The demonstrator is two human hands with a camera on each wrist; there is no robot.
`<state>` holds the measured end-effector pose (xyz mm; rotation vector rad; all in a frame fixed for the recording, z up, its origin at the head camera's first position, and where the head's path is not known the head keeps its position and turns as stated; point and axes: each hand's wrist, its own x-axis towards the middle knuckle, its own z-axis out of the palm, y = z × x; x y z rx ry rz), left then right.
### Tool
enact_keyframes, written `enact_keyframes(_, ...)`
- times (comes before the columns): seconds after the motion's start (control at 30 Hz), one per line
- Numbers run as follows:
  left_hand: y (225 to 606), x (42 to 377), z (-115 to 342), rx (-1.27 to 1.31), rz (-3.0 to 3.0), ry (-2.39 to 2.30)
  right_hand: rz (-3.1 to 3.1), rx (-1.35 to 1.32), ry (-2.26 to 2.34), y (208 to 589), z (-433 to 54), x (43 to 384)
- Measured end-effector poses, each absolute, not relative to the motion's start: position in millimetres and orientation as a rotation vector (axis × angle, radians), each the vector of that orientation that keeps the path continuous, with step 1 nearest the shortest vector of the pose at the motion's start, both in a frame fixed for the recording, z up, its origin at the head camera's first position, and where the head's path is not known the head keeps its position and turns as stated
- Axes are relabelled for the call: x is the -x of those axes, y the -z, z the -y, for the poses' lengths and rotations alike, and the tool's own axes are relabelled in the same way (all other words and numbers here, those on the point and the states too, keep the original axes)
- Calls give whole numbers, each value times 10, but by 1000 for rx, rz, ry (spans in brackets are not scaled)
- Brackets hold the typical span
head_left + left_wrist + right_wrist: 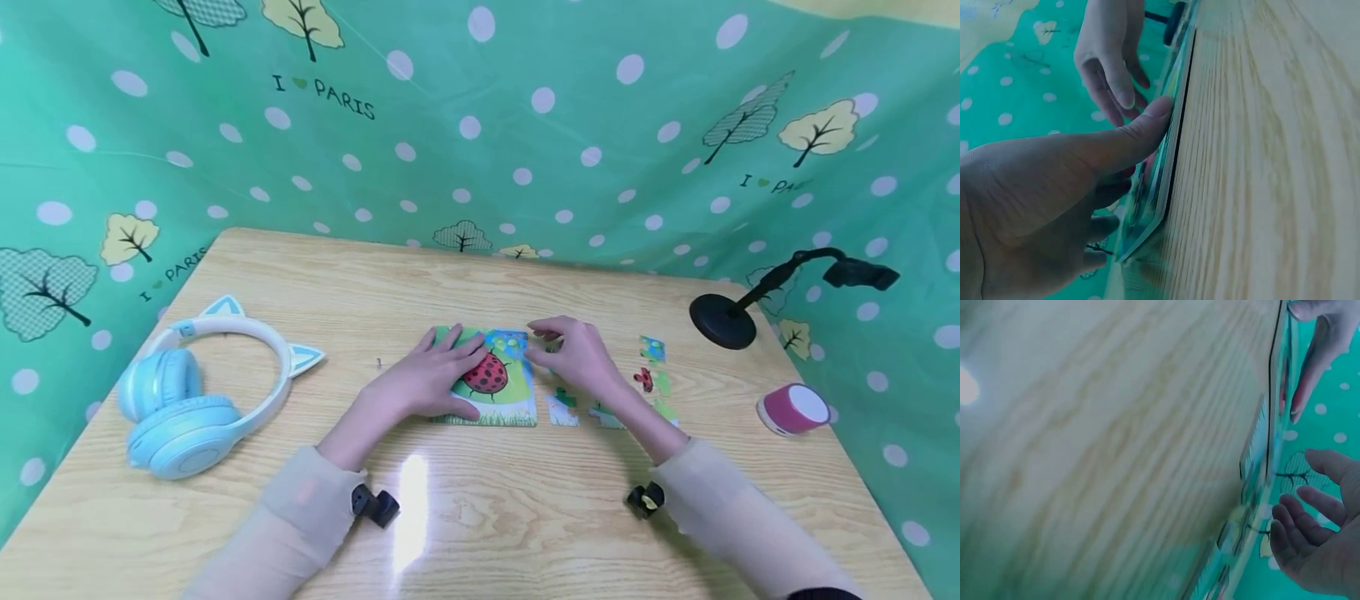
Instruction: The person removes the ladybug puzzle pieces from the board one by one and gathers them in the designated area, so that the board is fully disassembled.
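A flat picture puzzle (517,413) with a red, black-spotted ladybug (491,375) lies on the wooden table. My left hand (427,379) rests on its left part with fingers spread, partly hiding the picture. In the left wrist view, the thumb (1147,119) lies along the puzzle's near edge. Just beyond the right edge hovers my right hand (573,354), its fingers loosely bent. The right wrist view shows thumb and forefinger apart, with nothing between them. Below that hand lies a loose puzzle piece (562,410), blue and white with green.
More loose pieces lie to the right, including a blue-green one (652,348) and one with red (643,379). Light-blue cat-ear headphones (183,437) lie at the left. A black gooseneck stand (723,321) and a pink-and-white cylinder (795,408) stand at the right. A green dotted cloth (465,158) hangs behind.
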<state>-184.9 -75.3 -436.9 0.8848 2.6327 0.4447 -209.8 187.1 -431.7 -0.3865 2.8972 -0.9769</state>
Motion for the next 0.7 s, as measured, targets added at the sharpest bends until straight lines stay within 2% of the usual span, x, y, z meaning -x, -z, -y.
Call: enact_keyframes(0.7,4396,1907,745,-873,-2593,-449,-3024,585,534,4389,-1553,2146)
